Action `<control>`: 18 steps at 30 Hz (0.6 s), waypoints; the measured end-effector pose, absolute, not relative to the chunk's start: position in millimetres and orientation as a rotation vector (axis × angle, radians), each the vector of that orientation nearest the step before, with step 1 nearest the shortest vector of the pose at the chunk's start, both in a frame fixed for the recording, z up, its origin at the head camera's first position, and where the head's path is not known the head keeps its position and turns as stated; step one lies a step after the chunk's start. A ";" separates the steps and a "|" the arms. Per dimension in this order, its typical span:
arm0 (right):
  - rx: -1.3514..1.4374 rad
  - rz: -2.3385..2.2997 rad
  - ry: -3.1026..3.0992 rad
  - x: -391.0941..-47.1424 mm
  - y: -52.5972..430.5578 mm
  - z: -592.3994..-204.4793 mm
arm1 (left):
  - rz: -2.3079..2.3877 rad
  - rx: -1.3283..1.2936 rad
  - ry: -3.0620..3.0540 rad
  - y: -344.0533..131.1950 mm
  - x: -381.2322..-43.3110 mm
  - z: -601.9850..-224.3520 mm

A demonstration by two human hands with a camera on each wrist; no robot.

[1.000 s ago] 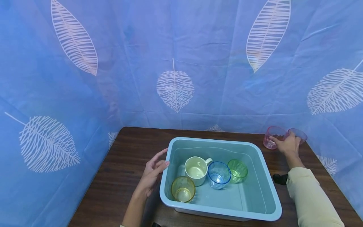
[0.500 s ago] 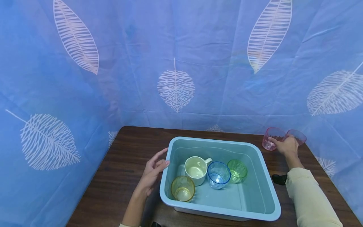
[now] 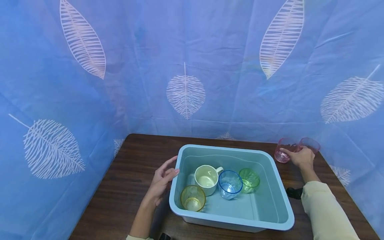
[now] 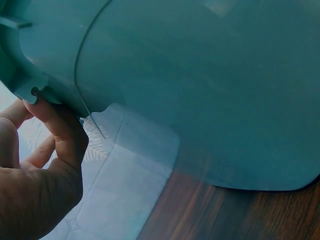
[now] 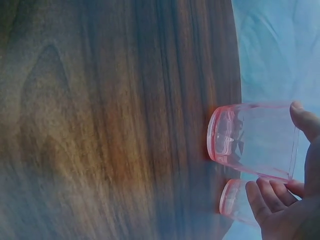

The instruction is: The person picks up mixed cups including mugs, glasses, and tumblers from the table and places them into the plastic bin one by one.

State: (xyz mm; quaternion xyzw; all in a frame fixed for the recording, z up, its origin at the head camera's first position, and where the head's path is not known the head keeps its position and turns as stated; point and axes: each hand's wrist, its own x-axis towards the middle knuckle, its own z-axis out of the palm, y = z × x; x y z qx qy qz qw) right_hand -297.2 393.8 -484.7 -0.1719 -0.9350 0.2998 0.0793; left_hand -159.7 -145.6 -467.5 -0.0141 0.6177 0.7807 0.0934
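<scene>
At the table's far right corner my right hand (image 3: 295, 154) grips a clear pink cup (image 3: 281, 155). In the right wrist view the thumb (image 5: 304, 119) lies on one side of this pink cup (image 5: 252, 140) and the fingers (image 5: 260, 196) on the other. A second pink cup (image 3: 310, 144) stands just behind the hand. My left hand (image 3: 164, 178) rests against the left wall of a light blue tub (image 3: 271, 206), fingers fairly straight. In the left wrist view its thumb (image 4: 60, 125) touches the tub's rim (image 4: 30, 80).
Inside the tub stand a white mug (image 3: 206, 180), a blue cup (image 3: 229, 184), a green cup (image 3: 249, 180) and a yellow cup (image 3: 193, 198). The dark wooden table (image 3: 132, 166) is walled by a blue leaf-print curtain (image 3: 186, 66). A small black object (image 3: 293, 192) sits by my right sleeve.
My right hand has drawn the pink cup a little toward the tub, away from the second cup. The left hand stays on the tub.
</scene>
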 end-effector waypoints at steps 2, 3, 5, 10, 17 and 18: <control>-0.524 0.931 -2.788 -293.8 395.0 -484.5 | 2.318 -0.049 1.831 -145.3 -159.6 -467.5; -0.534 0.949 -2.781 -291.8 395.1 -484.0 | 2.319 -0.053 1.830 -145.2 -159.6 -467.6; -0.557 0.980 -2.770 -287.9 394.6 -484.0 | 2.318 -0.060 1.832 -145.1 -159.4 -467.5; -0.599 1.011 -2.769 -279.7 393.3 -482.2 | 2.320 -0.071 1.836 -144.5 -158.8 -467.0; -0.553 0.945 -2.770 -273.7 395.7 -480.2 | 2.325 -0.090 1.842 -143.5 -157.7 -466.9; -0.546 0.940 -2.767 -273.4 396.1 -479.6 | 2.325 -0.093 1.845 -143.5 -157.4 -466.8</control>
